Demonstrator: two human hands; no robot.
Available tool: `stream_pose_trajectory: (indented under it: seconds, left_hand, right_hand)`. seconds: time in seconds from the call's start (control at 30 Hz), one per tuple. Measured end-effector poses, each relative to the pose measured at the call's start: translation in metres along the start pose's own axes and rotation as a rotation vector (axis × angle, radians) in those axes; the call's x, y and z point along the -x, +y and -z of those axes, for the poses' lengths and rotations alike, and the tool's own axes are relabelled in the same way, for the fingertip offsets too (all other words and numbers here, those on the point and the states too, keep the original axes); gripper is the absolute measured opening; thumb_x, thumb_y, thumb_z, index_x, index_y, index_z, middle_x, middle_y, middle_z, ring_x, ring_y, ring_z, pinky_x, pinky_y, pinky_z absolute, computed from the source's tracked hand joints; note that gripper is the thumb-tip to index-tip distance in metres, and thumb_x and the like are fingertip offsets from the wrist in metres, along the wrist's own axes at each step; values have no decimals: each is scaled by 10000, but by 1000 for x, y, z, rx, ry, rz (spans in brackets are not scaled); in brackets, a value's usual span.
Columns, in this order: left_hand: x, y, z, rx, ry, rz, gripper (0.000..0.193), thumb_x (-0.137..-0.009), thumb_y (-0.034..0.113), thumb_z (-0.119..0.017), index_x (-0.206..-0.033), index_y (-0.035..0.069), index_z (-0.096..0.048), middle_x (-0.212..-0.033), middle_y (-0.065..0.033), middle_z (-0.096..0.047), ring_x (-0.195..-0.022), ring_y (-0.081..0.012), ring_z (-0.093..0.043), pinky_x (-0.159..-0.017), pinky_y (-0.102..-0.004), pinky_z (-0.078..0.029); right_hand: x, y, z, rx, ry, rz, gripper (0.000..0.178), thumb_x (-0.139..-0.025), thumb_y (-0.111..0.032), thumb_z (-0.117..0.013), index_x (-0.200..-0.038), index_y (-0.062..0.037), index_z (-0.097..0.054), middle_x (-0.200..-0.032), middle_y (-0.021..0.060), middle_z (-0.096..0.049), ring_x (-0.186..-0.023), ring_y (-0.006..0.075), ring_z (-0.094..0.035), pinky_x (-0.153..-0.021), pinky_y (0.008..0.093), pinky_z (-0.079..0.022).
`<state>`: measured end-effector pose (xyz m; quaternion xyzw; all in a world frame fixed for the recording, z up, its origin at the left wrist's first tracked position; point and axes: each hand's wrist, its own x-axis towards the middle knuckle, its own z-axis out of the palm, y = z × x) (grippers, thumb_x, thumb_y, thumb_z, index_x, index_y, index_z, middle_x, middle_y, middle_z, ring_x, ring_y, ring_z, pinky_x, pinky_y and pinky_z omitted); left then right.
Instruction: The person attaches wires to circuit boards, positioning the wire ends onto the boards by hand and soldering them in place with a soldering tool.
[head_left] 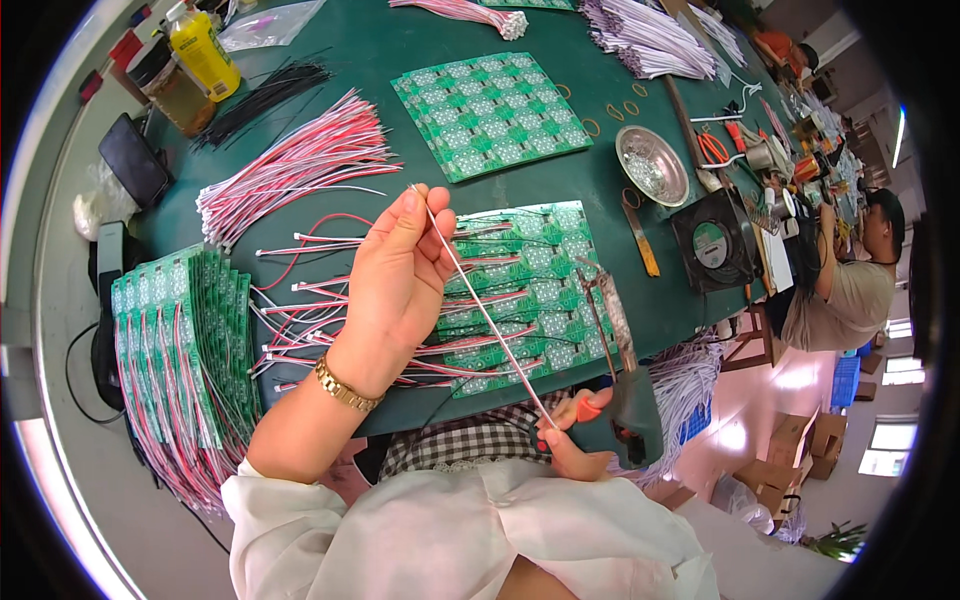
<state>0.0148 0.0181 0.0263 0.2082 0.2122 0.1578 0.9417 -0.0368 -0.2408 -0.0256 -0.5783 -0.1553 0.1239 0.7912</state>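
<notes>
A thin pale wire [487,313] runs straight and taut between my two hands. My left hand [405,255] pinches its upper end between thumb and fingertips, above the boards. Close to my waist, my right hand [572,445] is closed at the wire's lower end and around a green soldering gun [632,415] with an orange trigger; part of the grip is hidden. The gun's metal tip points up beside a green circuit board panel [567,262]. Rows of red, white and black wires with small white connectors [312,288] lie over this panel, partly behind my left arm.
Wired panels [165,330] are stacked at left, near a red-and-white wire bundle [300,165]. More panels [490,110] lie farther back. A metal bowl [652,165], an orange-handled blade [641,235] and a black fan [712,243] stand at right. Another person [845,290] sits beyond.
</notes>
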Motion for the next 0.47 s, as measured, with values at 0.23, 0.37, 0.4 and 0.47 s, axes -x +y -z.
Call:
stream_pose_trajectory:
  seconds: [0.23,0.37,0.4,0.47]
  left_hand:
    - [9,-1,-4,35,32,39,129,-906,220,-529,-986,123,-556,-909,34,-616,-735,-65,-583,-622,-242,-472]
    - [20,1,-8,107,-44,2,126,-908,233,-524,-998,149,-551,-876,49,-599,-739,-48,-565,-598,-231,-462]
    - [23,8,-4,210,-244,42,139,-901,242,-535,-1010,157,-531,-887,52,-593,-735,-43,-559,-608,-237,-466]
    - [28,29,-7,239,-567,-8,176,-900,263,-534,-1039,159,-505,-949,54,-582,-729,-43,-548,-593,-261,-469]
  right_hand:
    - [21,35,24,253,-70,4,498,-695,82,-682,-1076,-63,-396,-768,72,-580,-707,151,-600,-637,297,-495]
    - [20,24,13,256,-10,-19,442,-739,34,-664,-1081,-51,-396,-781,76,-578,-708,154,-600,-628,285,-498]
    - [19,19,12,165,-47,-98,443,-768,8,-635,-1116,-63,-371,-827,91,-551,-720,166,-578,-661,320,-500]
    - [14,11,13,29,-89,-236,428,-809,-77,-612,-1150,-106,-354,-954,112,-515,-761,190,-558,-785,414,-487]
